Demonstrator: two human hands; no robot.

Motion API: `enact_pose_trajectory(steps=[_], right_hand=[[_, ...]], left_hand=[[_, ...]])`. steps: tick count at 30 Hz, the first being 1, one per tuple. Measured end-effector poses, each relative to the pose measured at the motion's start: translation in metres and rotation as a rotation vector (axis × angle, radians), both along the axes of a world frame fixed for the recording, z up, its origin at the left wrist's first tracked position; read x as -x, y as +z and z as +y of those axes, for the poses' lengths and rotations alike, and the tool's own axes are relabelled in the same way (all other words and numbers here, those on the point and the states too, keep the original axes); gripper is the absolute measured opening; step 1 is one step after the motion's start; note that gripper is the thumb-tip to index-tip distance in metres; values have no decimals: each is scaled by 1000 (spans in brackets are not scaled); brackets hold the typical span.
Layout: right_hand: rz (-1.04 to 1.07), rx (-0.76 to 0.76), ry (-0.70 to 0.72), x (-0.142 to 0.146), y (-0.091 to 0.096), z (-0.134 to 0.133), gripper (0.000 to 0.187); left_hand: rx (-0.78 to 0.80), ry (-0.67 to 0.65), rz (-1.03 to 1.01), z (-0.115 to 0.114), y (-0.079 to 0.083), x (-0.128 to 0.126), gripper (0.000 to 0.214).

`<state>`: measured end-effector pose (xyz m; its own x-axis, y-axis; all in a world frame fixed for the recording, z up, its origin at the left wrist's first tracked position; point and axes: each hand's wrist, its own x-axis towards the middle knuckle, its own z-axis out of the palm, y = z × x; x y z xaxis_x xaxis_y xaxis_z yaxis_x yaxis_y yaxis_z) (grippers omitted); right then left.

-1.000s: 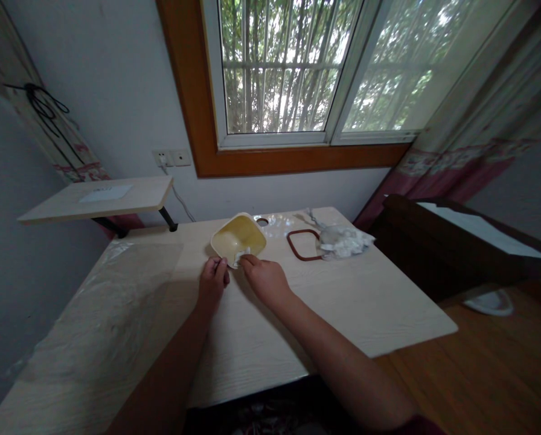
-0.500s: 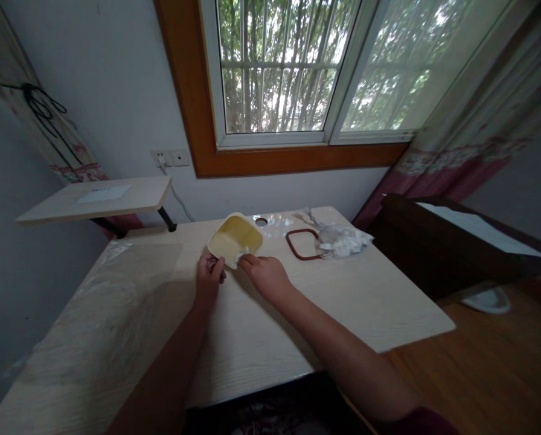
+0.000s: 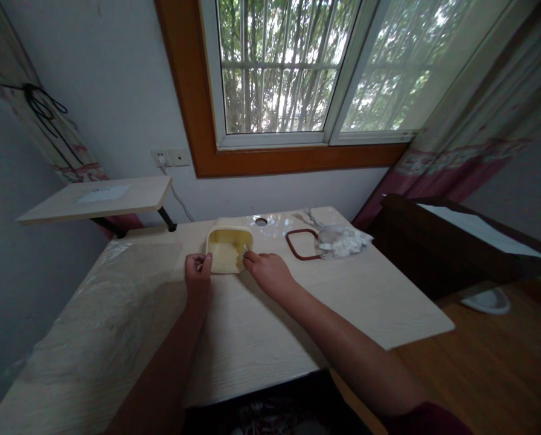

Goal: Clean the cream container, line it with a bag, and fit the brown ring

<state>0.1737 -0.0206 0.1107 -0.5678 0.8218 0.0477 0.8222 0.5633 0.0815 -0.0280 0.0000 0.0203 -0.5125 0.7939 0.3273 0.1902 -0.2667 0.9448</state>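
A squarish pale yellow plastic container (image 3: 225,258) stands on the table with its open top facing me. My left hand (image 3: 198,273) is closed on its near left rim, thumb on the edge. At the right rim, my right hand (image 3: 268,273) pinches a small white wad (image 3: 244,249), perhaps tissue or cotton, and presses it on the wall. Its fingertips partly cover the wad. Further right lie a brown rounded-square ring (image 3: 303,258) and a clear plastic bag (image 3: 345,240) of white fluffy pieces, touching the ring's side.
The wooden table (image 3: 343,314) has clear film (image 3: 130,296) over its left part. A raised shelf (image 3: 93,202) stands at the back left. Behind the table are a wall socket (image 3: 171,158) and a window. A dark piece of furniture (image 3: 410,260) stands at the right.
The container has turned and now sits squarer to me, lower at its far side. My left hand has shifted left along the rim; the right hand with the wad has moved slightly right.
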Motion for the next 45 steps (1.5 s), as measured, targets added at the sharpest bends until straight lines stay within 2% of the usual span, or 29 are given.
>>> enact_pose_trajectory(steps=[9,16,21,26,31,39,45], right_hand=[[-14,-15,-69,0,-12,-2,35],[66,53,-167,16,-21,-14,44],[186,131,-138,31,-25,-19,55],[307,157,-79,40,-29,-20,55],[280,154,-108,32,-30,-19,55],[149,137,-261,11,-25,-11,54],[252,143,-218,19,-33,-12,55]], left_hand=[[65,-123,-38,-6,9,-6,27],[101,-180,-44,-7,5,-8,30],[116,-255,-37,-8,1,-9,30],[142,-260,-31,-10,0,-11,30],[142,-273,-52,-10,1,-13,30],[134,-279,-54,-10,3,-16,31],[141,-278,-32,-9,2,-17,33]])
